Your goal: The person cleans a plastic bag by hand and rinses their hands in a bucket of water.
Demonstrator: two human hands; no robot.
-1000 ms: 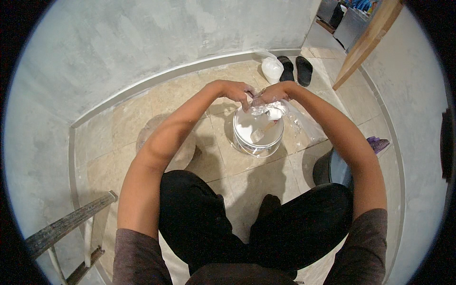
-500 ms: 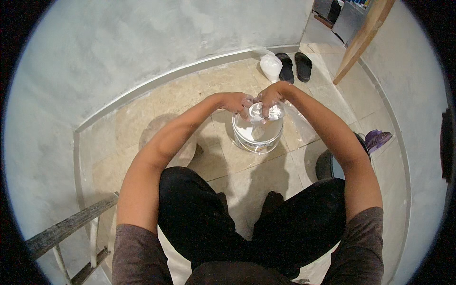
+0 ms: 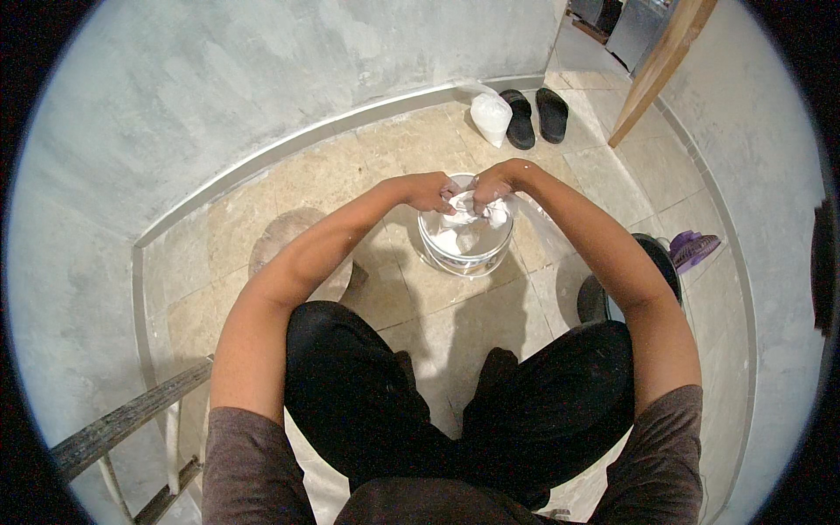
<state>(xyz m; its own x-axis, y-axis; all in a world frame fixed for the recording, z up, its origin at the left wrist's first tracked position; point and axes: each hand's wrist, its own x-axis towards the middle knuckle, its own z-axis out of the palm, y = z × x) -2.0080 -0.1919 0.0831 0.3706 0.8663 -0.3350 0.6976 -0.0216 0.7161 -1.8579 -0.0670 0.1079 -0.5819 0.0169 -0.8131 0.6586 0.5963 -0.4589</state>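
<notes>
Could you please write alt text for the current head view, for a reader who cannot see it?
A person's left hand and right hand hold a crumpled whitish plastic bag at the mouth of a white bucket on a tiled floor. Beyond lie a rounded white bag and black slippers near a grey wall; a dark tub stands at right.

Right fingers (image 3: pixel 481 202) blurred; black tub (image 3: pixel 662 261) part-hidden by forearm (image 3: pixel 588 234).
</notes>
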